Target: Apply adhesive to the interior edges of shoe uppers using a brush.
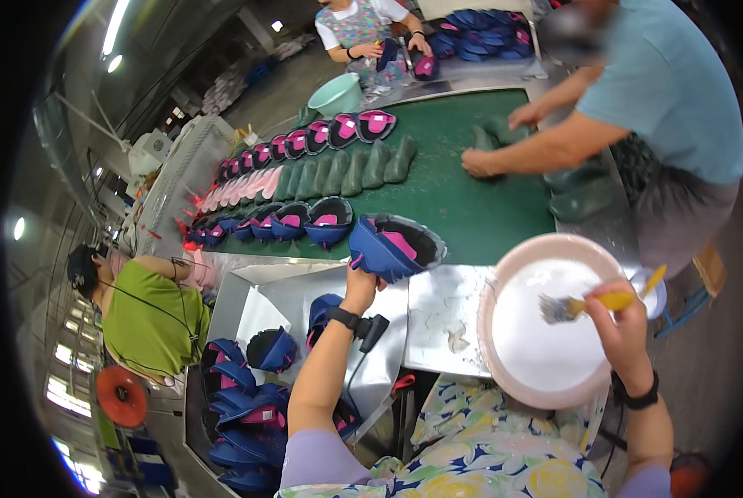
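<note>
My left hand (360, 289) is closed around a dark blue shoe upper (378, 253) with a black and pink inside, held up at the near edge of the green work surface. In my right hand (622, 332) is a paintbrush (608, 300) with a yellow handle. Its bristles hang over white liquid (545, 357) in a pale pink basin (490, 340); whether they touch the liquid I cannot tell. Below my left forearm, several more blue shoe uppers (243, 398) lie piled in a metal tray (232, 307).
On the green surface (462, 224) stand rows of blue uppers (328, 222), dark green shoe lasts (352, 176) and black-and-pink uppers (376, 124). A co-worker's hands (483, 162) handle lasts at the right. Another person sits beyond a mint basin (336, 97). Someone in green (151, 319) is at left.
</note>
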Motion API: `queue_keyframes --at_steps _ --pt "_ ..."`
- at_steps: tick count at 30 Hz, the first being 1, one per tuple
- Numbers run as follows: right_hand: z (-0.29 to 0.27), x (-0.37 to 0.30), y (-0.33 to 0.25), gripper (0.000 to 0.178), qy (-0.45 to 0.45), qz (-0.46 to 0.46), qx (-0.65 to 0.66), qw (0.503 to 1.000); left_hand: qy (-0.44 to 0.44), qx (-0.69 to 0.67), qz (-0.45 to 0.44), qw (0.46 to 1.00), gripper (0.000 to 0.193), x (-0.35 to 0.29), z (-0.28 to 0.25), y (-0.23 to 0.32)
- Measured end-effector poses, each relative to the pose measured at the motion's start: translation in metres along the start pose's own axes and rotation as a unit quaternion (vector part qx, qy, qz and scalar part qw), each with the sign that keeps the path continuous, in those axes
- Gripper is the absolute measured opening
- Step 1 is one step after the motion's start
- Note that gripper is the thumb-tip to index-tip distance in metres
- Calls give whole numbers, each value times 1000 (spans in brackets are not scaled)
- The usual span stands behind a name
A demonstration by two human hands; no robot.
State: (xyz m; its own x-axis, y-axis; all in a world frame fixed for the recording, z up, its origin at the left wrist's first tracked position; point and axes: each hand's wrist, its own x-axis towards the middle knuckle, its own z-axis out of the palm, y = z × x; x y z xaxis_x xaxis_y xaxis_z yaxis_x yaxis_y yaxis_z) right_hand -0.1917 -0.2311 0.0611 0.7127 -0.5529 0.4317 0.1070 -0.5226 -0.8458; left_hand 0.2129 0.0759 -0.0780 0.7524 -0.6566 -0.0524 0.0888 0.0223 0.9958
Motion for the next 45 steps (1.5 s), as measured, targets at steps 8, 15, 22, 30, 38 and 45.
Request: queue_keyframes --at_steps 8,15,22,30,38,45 --pt "-9 -14 22 10 -8 176 44 983 135 -129 -45 981 50 119 -53 -37" --pt "7 -5 30 9 -54 219 18 974 294 318 56 900 48 87 -124 15" --pt "31 5 30 8 -124 213 19 969 -212 518 -135 818 74 -119 -121 45" --pt "60 3 19 17 -344 21 -111 932 1 565 25 825 41 -109 -87 53" --pt "-3 32 23 14 -123 -8 -15 992 -5 -63 -163 985 34 -63 3 85" --pt "2 56 -10 20 -59 -104 23 993 -193 29 -72 978 36 -36 127 82"
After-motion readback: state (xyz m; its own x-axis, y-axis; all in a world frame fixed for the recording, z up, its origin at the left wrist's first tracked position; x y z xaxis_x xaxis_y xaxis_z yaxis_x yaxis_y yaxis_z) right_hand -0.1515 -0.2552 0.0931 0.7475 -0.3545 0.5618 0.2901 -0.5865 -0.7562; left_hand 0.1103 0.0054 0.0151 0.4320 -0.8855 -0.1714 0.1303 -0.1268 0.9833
